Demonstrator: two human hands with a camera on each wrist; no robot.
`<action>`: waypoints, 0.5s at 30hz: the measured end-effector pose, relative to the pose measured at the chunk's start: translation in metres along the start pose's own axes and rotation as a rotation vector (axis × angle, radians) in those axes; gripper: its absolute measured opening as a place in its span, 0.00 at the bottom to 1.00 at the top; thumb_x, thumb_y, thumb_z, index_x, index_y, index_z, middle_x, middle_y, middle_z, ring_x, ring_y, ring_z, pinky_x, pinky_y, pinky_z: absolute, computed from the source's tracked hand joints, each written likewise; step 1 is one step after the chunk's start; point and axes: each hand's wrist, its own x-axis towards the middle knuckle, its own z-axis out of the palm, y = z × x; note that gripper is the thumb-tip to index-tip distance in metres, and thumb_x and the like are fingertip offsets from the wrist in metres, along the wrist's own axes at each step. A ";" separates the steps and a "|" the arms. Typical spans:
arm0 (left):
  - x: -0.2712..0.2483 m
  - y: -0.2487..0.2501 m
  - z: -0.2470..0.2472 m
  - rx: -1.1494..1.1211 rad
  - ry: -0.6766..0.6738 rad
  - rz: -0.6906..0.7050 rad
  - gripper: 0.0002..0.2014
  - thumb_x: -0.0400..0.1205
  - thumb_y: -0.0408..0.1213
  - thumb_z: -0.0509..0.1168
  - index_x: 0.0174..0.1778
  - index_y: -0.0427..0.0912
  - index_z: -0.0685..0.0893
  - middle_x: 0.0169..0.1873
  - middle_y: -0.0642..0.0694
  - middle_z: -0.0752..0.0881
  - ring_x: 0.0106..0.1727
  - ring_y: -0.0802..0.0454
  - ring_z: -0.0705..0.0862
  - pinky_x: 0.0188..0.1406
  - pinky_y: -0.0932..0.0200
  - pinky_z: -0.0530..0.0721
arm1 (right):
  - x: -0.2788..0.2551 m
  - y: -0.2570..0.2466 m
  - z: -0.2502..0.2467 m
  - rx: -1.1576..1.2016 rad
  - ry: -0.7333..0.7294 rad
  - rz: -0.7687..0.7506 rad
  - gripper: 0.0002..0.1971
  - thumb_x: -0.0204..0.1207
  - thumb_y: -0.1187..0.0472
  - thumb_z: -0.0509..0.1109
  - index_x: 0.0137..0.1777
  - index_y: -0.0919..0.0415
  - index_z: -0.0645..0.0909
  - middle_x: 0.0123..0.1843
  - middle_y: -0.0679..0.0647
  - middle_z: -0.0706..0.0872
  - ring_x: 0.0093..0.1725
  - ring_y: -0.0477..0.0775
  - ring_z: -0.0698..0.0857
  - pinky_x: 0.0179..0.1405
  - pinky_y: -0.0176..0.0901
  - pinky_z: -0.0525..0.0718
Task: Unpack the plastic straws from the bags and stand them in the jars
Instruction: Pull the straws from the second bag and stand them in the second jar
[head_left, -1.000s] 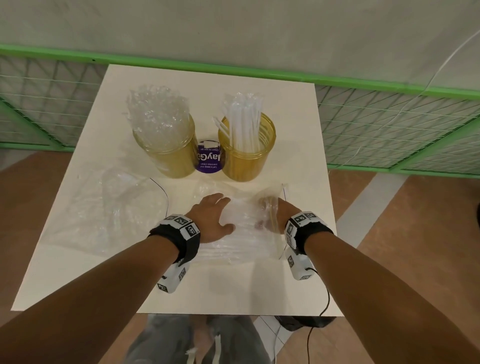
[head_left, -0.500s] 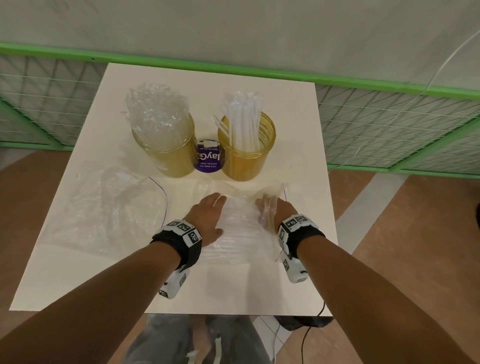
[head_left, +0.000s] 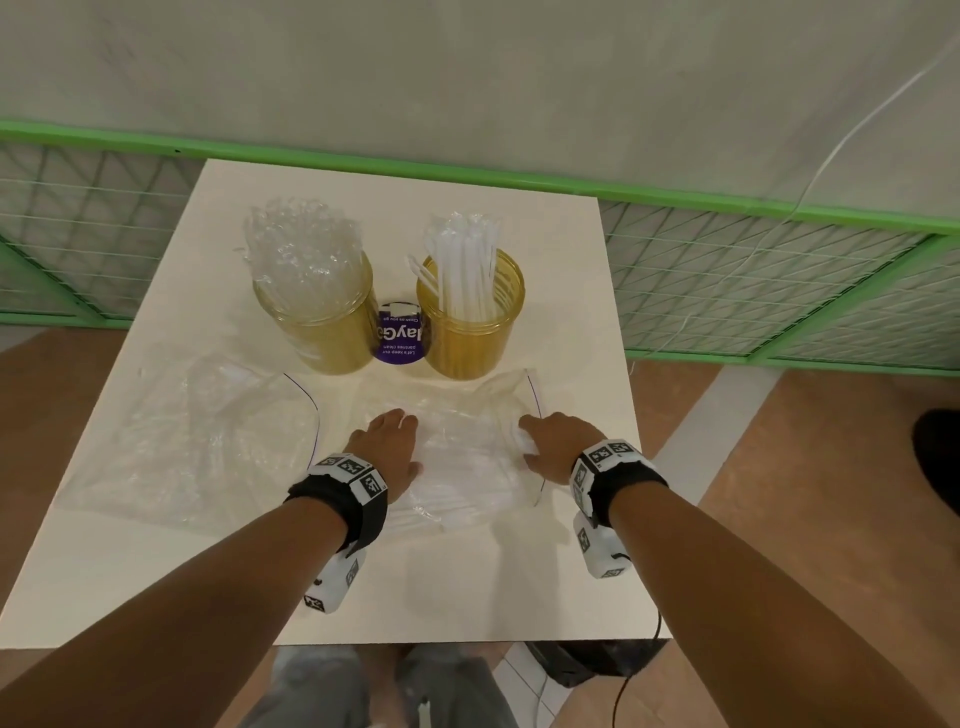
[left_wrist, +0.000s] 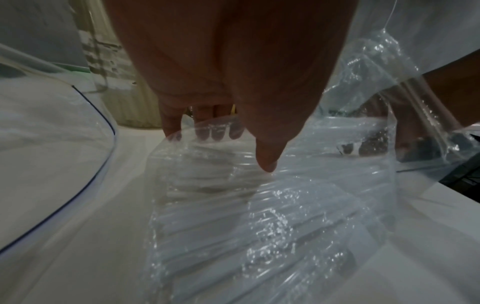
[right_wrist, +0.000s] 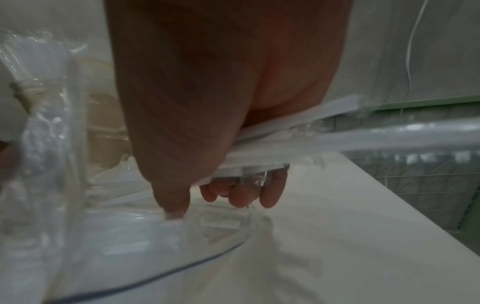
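Both hands are on the clear bag (head_left: 467, 457) lying flat on the white table (head_left: 467, 587), just in front of the two amber jars (head_left: 470, 317). Left hand (head_left: 387, 452) presses it down with flat, relaxed fingers. Right hand (head_left: 558, 441) is grasping a bundle of white straws (right_wrist: 298, 131) at the bag's mouth.

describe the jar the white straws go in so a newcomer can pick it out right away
On the white table, two amber jars stand side by side toward the far edge with a small purple tub between them. The target jar is the right one, just beyond the right hand. It holds upright opaque white straws; the left jar is stuffed with clear, glossy ones.
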 end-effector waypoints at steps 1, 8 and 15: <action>-0.001 0.002 0.000 -0.025 -0.012 0.015 0.34 0.85 0.48 0.64 0.83 0.41 0.58 0.84 0.42 0.59 0.83 0.43 0.63 0.76 0.42 0.72 | 0.001 -0.003 -0.001 -0.010 0.013 -0.014 0.25 0.84 0.47 0.67 0.76 0.55 0.71 0.64 0.62 0.84 0.61 0.66 0.86 0.58 0.53 0.84; -0.005 0.001 0.010 -0.090 -0.033 0.077 0.35 0.86 0.41 0.63 0.86 0.42 0.53 0.87 0.42 0.50 0.86 0.42 0.56 0.82 0.44 0.65 | 0.017 -0.019 0.007 -0.065 0.036 -0.020 0.18 0.88 0.53 0.64 0.73 0.59 0.76 0.67 0.61 0.84 0.63 0.64 0.87 0.58 0.51 0.83; 0.001 -0.004 0.009 0.010 -0.044 0.010 0.32 0.88 0.43 0.59 0.86 0.44 0.53 0.87 0.42 0.54 0.84 0.41 0.63 0.80 0.45 0.67 | 0.007 0.002 -0.012 -0.104 0.067 -0.006 0.24 0.84 0.45 0.67 0.76 0.54 0.73 0.70 0.57 0.76 0.69 0.61 0.78 0.63 0.55 0.81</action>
